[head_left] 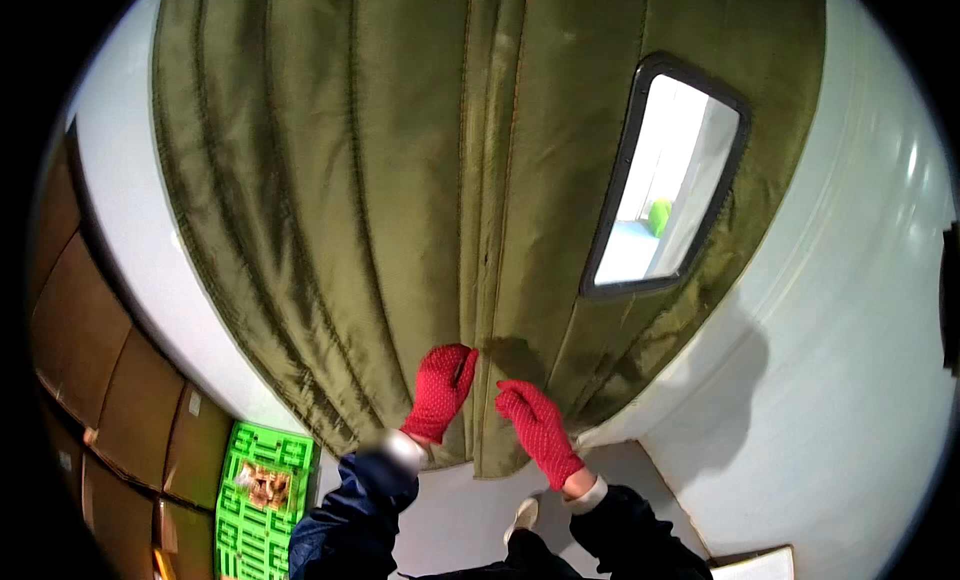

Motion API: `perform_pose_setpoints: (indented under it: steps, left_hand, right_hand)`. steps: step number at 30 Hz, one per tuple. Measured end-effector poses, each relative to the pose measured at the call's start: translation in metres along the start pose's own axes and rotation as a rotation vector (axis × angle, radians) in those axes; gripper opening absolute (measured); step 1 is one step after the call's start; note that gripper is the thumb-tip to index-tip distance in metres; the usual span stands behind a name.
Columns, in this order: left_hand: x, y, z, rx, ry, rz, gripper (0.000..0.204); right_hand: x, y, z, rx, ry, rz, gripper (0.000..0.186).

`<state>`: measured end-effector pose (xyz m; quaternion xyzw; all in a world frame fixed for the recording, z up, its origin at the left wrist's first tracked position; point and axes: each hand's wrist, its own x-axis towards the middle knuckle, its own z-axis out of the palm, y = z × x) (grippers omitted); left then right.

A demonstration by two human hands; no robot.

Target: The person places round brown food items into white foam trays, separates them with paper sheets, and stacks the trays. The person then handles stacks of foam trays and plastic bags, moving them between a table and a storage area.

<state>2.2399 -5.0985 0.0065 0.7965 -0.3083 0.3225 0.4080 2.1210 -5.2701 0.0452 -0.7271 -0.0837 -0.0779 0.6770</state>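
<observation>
An olive-green quilted curtain (420,200) hangs in front of me in two panels that meet at a middle seam. My left hand (440,392), in a red dotted glove, is just left of that seam, fingers curled in and thumb close to them. To the right of the seam is my right hand (538,432), gloved the same way, its fingers bent toward the left hand. Both hands look closed and are apart from each other. Whether either holds the curtain edge or something small is hidden. A black-framed clear window (665,180) sits in the right panel.
Brown cardboard boxes (85,325) are stacked along the left side. Beside them a bright green plastic pallet (262,520) lies near the curtain's lower left. White walls (810,380) flank the curtain. A light shoe (521,520) shows on the grey floor (450,515).
</observation>
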Motion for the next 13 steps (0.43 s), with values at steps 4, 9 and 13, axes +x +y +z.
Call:
perform_pose_setpoints:
  steps: [4, 9, 13]
  left_hand:
    - [0.093, -0.077, 0.039, 0.349, -0.284, 0.484, 0.021]
    - [0.195, -0.256, 0.049, 0.763, -0.337, 0.355, 0.012]
    - [0.259, -0.286, -0.017, 0.978, -0.055, 0.102, 0.009]
  right_hand:
    - [0.142, 0.039, -0.039, -0.045, -0.215, -0.018, 0.026]
    - [0.374, 0.090, -0.106, -0.184, -0.043, -0.018, 0.035]
    - [0.499, 0.049, -0.168, 0.023, 0.166, -0.067, 0.033]
